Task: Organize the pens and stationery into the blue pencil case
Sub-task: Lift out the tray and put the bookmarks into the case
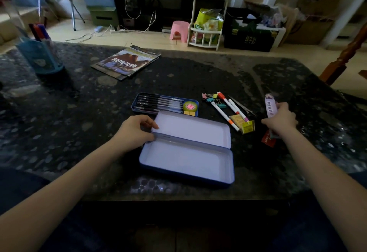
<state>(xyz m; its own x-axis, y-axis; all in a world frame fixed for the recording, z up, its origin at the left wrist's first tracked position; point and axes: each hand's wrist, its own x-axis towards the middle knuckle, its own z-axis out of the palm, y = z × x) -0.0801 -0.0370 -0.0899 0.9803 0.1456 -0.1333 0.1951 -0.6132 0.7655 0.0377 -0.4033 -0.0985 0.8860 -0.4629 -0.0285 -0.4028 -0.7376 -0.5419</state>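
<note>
The blue pencil case [186, 174] lies open in front of me, both halves empty and pale inside. My left hand [137, 130] grips the hinge at its left end. Behind it sits a blue inner tray [139, 100] with several black pens [158, 103] and a round green tape [190, 106]. To the right lie two white markers [228, 110], coloured binder clips [213, 98], a yellow eraser [247, 126] and a dark blade-like tool [241, 105]. My right hand [280, 120] holds pink bookmark-like strips [270, 105] above the table; a red tag [268, 140] hangs below it.
On the dark speckled table [79, 112] a book [127, 62] lies at the back and a blue pen holder [39, 55] with markers stands far left. A wooden chair post [341, 59] rises at the right edge. Beyond are a pink stool [178, 30] and shelves.
</note>
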